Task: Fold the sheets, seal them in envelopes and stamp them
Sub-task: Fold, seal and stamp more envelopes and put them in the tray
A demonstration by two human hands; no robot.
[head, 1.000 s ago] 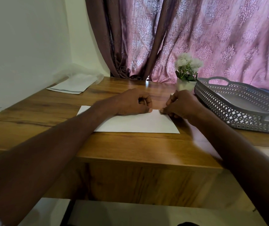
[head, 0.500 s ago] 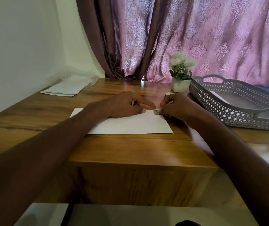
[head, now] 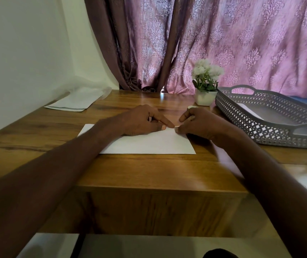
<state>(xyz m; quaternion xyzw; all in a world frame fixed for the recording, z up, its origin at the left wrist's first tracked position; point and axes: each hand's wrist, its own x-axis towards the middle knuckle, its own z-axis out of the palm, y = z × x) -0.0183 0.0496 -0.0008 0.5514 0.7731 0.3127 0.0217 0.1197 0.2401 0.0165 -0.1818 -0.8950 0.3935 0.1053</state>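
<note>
Pressing envelope [head: 149, 142] | left hand [head: 141, 121] forefinger extended | right hand [head: 199, 123] curled

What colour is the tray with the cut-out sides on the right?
Grey, with a lattice cut-out pattern; the tray shows only in the head view.

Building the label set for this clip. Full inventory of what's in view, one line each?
envelope: 1, white, flat on the table in front of the person
stamp: 1, small, at the envelope's far right corner between the fingertips
table: 1, brown wood
paper stack: 1, white, far left by the wall
flower pot: 1, white, white flowers, beside the tray
tray: 1, grey lattice, right side, a white sheet inside
curtain: 1, pink patterned, behind the table
left hand: forefinger pressing by the stamp
right hand: fingers curled at the stamp
</note>
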